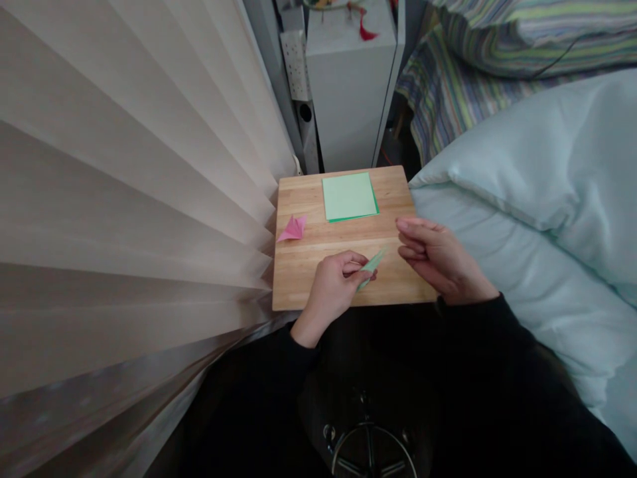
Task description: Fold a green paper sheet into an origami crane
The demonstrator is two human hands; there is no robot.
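Note:
My left hand (339,277) is closed over the near part of the wooden tabletop (298,279). Between its thumb and fingers it pinches a folded piece of light green origami paper (373,262), whose narrow pointed end sticks out up and to the right. To the right, apart from the paper, my right hand (432,252) hovers by the tabletop's right edge. Its fingers are curled, with thumb and forefinger together and nothing visible in them. Beyond my hands lies a stack of square green paper sheets (350,196). A pink folded origami piece (293,228) rests at the left.
A pleated cream curtain (149,166) runs along the left side. On the right is a bed with a pale blue quilt (537,186) and a striped pillow (547,40). Behind the tabletop stands a grey cabinet (348,99), beside a white power strip (296,66).

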